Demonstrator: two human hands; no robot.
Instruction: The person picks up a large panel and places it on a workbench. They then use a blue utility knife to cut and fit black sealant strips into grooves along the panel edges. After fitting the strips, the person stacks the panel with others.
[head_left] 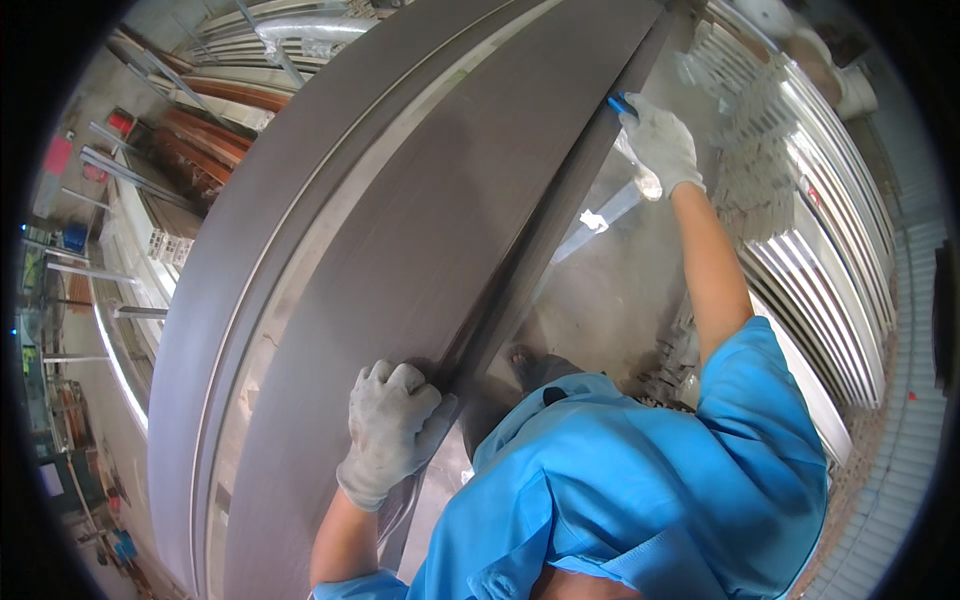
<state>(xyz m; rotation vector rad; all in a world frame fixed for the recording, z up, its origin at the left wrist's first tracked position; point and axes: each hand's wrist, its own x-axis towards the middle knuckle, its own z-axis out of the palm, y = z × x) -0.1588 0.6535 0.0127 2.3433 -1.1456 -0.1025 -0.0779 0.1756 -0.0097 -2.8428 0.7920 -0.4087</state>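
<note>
A long dark grey-brown panel (pixel 400 220) runs from lower left to upper right in front of me. My left hand (pixel 390 425), in a white glove, rests flat on the panel near its right edge, fingers closed against the surface. My right hand (pixel 660 140), also gloved, reaches far forward and grips a small blue tool (pixel 622 104) pressed against the panel's right edge. A clear film strip (pixel 640 175) hangs below that hand. My blue shirt (pixel 620 480) fills the lower middle.
A stack of white slatted profiles (pixel 820 270) lies on the right. Metal bars and brown boards (pixel 200 140) lean at the upper left. A grey concrete floor (pixel 610 290) shows between the panel and the profiles.
</note>
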